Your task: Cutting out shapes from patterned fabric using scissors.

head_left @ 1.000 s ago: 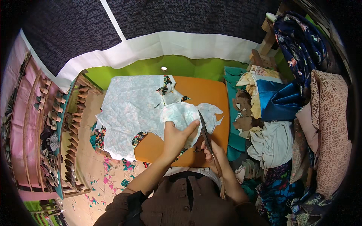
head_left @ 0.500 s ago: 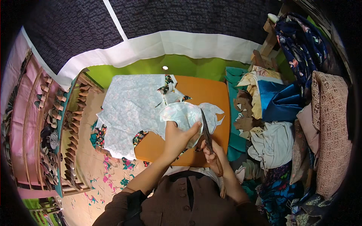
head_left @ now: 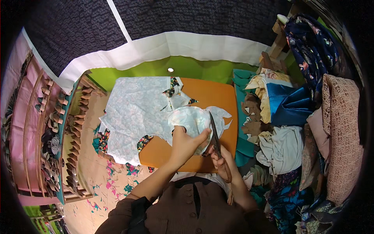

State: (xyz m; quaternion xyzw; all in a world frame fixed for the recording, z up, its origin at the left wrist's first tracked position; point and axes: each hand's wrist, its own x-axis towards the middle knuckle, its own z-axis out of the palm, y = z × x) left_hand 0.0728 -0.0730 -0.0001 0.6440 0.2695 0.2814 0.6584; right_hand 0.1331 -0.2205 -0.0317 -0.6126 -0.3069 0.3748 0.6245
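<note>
My left hand pinches the pale cloth over the orange counter; right hand fingers grip scissors. Cloth looks light, limp: hold near the cut line.

The fabric piece is pale, whitish with a faint light-blue print, its reverse side facing up. It is lifted slightly off the orange counter and bunched where it is held, with jagged, pointed cut edges fanning out to the right. Its left part overlaps a larger sheet of the same pale cloth lying flat, whose edges show a dark floral print on the other face.

The scissors have dark, long blades, pointing away from the person, nearly upright in the picture. The blades lie against the right side of the fabric piece, almost closed.
</note>
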